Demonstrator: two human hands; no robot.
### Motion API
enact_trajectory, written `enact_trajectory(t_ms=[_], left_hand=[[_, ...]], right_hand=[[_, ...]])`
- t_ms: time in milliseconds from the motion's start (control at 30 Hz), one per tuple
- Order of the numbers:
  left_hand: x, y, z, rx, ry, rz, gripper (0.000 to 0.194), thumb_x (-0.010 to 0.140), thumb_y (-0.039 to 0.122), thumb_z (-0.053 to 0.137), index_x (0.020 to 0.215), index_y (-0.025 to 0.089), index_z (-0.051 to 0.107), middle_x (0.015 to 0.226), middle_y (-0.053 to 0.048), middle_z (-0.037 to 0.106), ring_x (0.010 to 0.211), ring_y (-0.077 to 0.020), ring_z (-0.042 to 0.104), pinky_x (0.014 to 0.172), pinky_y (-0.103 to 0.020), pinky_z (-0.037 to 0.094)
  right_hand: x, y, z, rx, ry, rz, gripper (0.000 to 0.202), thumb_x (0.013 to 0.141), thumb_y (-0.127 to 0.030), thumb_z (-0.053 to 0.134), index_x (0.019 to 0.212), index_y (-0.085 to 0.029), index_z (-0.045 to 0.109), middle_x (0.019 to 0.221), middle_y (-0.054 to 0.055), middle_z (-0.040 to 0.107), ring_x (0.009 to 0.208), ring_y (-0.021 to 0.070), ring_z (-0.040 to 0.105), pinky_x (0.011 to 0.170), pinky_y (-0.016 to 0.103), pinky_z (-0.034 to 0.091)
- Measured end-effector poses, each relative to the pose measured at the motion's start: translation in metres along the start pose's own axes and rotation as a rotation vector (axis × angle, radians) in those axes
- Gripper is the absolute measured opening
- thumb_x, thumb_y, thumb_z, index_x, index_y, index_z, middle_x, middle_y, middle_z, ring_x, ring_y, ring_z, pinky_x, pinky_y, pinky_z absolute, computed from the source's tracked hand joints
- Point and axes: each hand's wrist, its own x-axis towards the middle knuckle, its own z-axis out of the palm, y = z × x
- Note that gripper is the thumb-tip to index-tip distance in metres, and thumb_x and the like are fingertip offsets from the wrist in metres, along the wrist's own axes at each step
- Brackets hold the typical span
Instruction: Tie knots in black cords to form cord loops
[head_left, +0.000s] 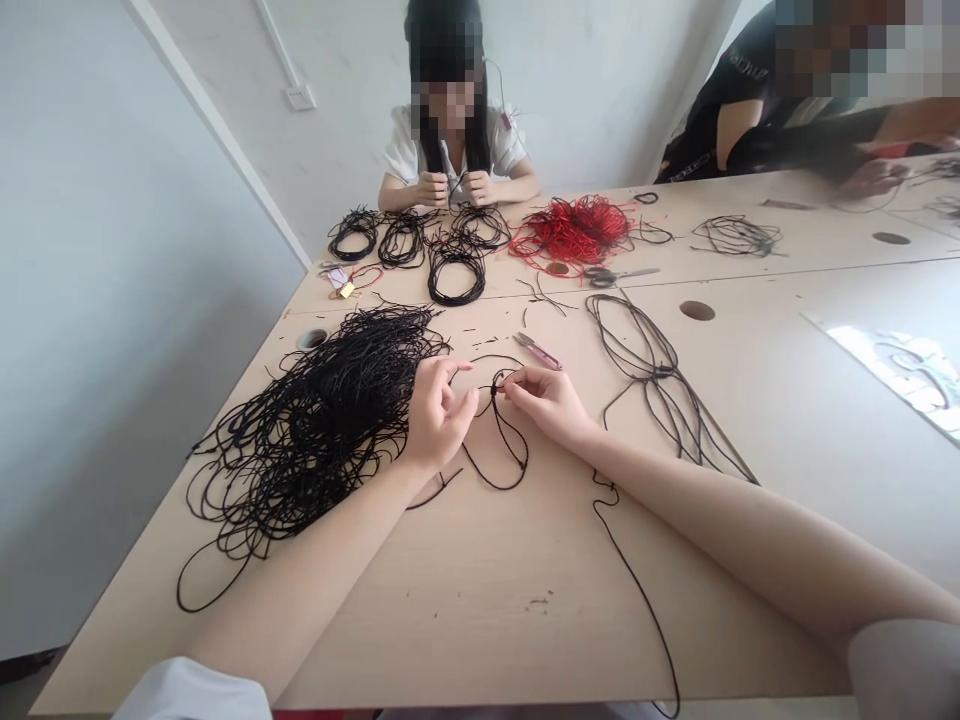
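A thin black cord [523, 466] lies in loops on the table, with a small dark knot [493, 388] between my two hands. My right hand [551, 400] pinches the cord with thumb and fingertips at the knot's right side. On the other side is my left hand [441, 408], its thumb and index finger apart; its other fingers are curled and partly hidden. I see nothing gripped between that thumb and finger. Thread snips [540, 352] with a pink handle lie just beyond my right hand. A large heap of black cords [322, 420] spreads beside my left hand.
Looped black cords [660, 372] lie to the right. Farther back are several black coils [456, 298], a red cord bundle [581, 230] and scissors [604, 277]. The table [450, 620] has round holes. A person [457, 150] works opposite; another person [742, 130] sits back right.
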Motion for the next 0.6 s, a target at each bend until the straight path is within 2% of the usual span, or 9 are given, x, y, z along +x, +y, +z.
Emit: enact_trajectory(t_ms=[67, 133, 200, 333, 467, 600], left_hand=[[-0.002, 0.003, 0.000, 0.092, 0.019, 0.073, 0.010, 0.080, 0.027, 0.062, 0.086, 0.019, 0.067, 0.095, -0.005, 0.057, 0.059, -0.0085, 0.046, 0.058, -0.024, 0.043], [-0.003, 0.003, 0.002, 0.116, -0.027, 0.082, 0.014, 0.082, 0.031, 0.062, 0.077, 0.019, 0.067, 0.082, -0.003, 0.057, 0.061, -0.0104, 0.048, 0.059, -0.025, 0.042], [-0.003, 0.002, 0.005, 0.111, -0.072, 0.046, 0.017, 0.081, 0.035, 0.063, 0.077, 0.018, 0.067, 0.077, -0.003, 0.059, 0.064, -0.0120, 0.052, 0.060, -0.025, 0.043], [-0.002, -0.003, 0.010, 0.063, -0.100, -0.042, 0.023, 0.080, 0.040, 0.063, 0.081, 0.018, 0.070, 0.084, -0.005, 0.066, 0.074, -0.0156, 0.059, 0.063, -0.026, 0.045], [-0.001, -0.008, 0.009, -0.001, -0.097, -0.111, 0.024, 0.080, 0.041, 0.063, 0.081, 0.019, 0.073, 0.081, -0.004, 0.070, 0.064, -0.0143, 0.057, 0.059, -0.026, 0.044], [0.001, -0.007, 0.007, -0.091, -0.162, -0.186, 0.022, 0.080, 0.038, 0.064, 0.074, 0.018, 0.070, 0.070, -0.002, 0.067, 0.060, -0.0134, 0.054, 0.058, -0.026, 0.042]], right_hand=[[0.001, 0.000, -0.001, 0.018, -0.009, 0.018, 0.021, 0.081, -0.036, 0.056, 0.080, -0.017, 0.064, 0.073, 0.002, 0.062, 0.064, 0.0124, 0.052, 0.060, 0.025, 0.041], [0.002, 0.000, -0.001, 0.030, -0.024, 0.013, 0.021, 0.081, -0.036, 0.057, 0.081, -0.017, 0.064, 0.074, 0.002, 0.062, 0.066, 0.0128, 0.054, 0.061, 0.025, 0.042], [0.002, 0.001, -0.002, 0.035, -0.034, -0.012, 0.020, 0.081, -0.036, 0.057, 0.081, -0.017, 0.065, 0.074, 0.002, 0.062, 0.067, 0.0129, 0.055, 0.062, 0.025, 0.043], [0.001, 0.004, -0.001, 0.010, -0.062, -0.035, 0.021, 0.084, -0.037, 0.055, 0.083, -0.018, 0.065, 0.072, 0.001, 0.063, 0.065, 0.0125, 0.054, 0.060, 0.025, 0.041], [-0.001, 0.006, 0.001, -0.097, -0.071, -0.087, 0.020, 0.085, -0.036, 0.054, 0.085, -0.020, 0.066, 0.080, 0.003, 0.066, 0.071, 0.0143, 0.057, 0.063, 0.027, 0.043], [-0.002, 0.004, 0.001, -0.255, 0.008, -0.153, 0.022, 0.087, -0.037, 0.052, 0.077, -0.020, 0.062, 0.070, 0.001, 0.060, 0.062, 0.0132, 0.052, 0.057, 0.027, 0.041]])
